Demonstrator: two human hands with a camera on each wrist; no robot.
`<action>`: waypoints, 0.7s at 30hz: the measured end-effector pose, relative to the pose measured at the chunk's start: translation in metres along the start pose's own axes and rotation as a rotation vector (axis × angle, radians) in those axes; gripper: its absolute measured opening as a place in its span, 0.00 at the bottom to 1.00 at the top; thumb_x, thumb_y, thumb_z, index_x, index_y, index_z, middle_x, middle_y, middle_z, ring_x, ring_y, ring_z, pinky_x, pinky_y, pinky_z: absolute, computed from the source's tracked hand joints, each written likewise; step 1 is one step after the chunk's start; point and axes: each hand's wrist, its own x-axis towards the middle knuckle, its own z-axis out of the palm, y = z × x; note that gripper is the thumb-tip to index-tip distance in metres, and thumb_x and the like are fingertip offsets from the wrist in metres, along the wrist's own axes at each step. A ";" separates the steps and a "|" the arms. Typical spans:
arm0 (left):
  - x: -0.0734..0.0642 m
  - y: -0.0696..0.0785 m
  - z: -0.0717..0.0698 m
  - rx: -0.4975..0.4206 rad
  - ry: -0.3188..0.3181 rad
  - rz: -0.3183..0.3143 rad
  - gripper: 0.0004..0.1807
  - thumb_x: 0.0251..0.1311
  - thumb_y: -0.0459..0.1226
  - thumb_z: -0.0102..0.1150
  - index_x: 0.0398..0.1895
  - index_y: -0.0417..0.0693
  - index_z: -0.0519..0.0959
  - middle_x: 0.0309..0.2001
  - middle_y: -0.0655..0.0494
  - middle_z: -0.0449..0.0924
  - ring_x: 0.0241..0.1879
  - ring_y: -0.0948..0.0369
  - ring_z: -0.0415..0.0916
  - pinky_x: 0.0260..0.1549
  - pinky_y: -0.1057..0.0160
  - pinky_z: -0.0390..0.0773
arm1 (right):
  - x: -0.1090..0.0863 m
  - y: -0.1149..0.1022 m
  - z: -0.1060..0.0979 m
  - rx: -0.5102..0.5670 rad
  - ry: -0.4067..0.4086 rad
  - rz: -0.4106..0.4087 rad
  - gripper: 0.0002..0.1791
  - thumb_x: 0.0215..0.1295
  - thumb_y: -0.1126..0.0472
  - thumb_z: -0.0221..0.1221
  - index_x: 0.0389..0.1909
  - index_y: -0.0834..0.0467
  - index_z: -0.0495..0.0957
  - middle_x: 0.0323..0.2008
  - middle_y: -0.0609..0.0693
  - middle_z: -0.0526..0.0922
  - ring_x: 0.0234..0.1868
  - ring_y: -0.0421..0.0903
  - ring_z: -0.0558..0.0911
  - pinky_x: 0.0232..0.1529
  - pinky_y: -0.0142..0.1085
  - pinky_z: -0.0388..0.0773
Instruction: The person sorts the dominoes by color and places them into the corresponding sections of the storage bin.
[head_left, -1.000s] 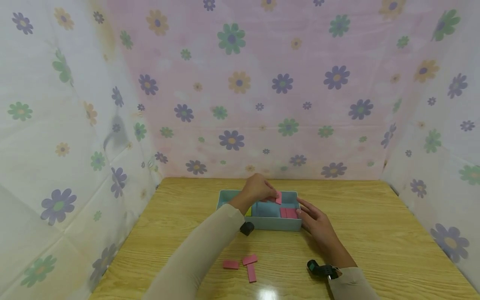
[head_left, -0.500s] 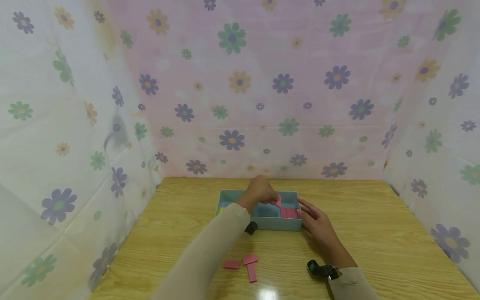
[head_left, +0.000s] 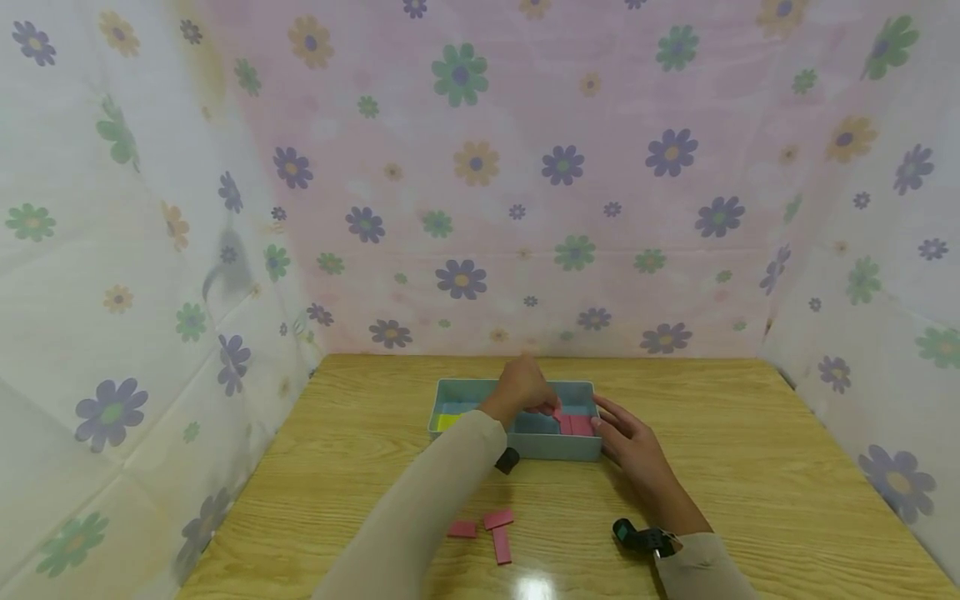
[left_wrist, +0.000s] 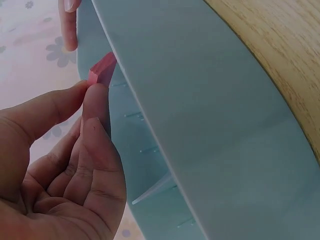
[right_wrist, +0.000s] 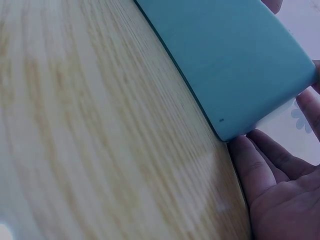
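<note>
My left hand reaches into the light blue divided box and pinches a small pink block between thumb and fingers. In the left wrist view the block's far end shows just past the box rim. Right beside it, in the box's right compartment, lie several flat pink blocks in a row. Yellow blocks show at the left end, partly behind my left arm. My right hand holds the box's right end, thumb at the rim and fingers along the outer wall.
Nearer me on the wooden table lie three loose pink blocks: one flat on the left, one set crosswise and one lengthwise. Flower-patterned cloth walls the table at the back and sides.
My left hand has lowered the pink block into the box's right compartment, next to the others, and the left forearm has shifted rightward. My right hand stays at the box's end.
</note>
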 end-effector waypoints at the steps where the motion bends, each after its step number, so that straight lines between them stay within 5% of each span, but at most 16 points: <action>1: 0.000 0.000 0.000 0.005 0.002 0.002 0.10 0.51 0.31 0.80 0.16 0.41 0.88 0.18 0.51 0.87 0.24 0.58 0.88 0.33 0.53 0.89 | 0.000 0.000 0.000 -0.004 -0.002 -0.002 0.33 0.77 0.42 0.57 0.79 0.39 0.63 0.78 0.58 0.63 0.76 0.58 0.68 0.64 0.44 0.79; 11: 0.004 0.000 0.002 0.056 0.007 -0.010 0.11 0.50 0.32 0.80 0.16 0.40 0.88 0.18 0.52 0.87 0.23 0.59 0.88 0.31 0.56 0.89 | 0.001 0.001 0.000 -0.006 0.007 0.008 0.34 0.76 0.41 0.57 0.79 0.39 0.64 0.78 0.58 0.63 0.76 0.58 0.68 0.65 0.47 0.78; 21: -0.007 0.004 0.002 0.079 0.020 -0.012 0.10 0.53 0.33 0.79 0.19 0.41 0.89 0.20 0.51 0.88 0.30 0.54 0.90 0.37 0.53 0.89 | -0.001 0.001 0.000 -0.012 0.000 -0.004 0.33 0.76 0.41 0.57 0.79 0.39 0.64 0.78 0.59 0.63 0.76 0.59 0.68 0.66 0.48 0.78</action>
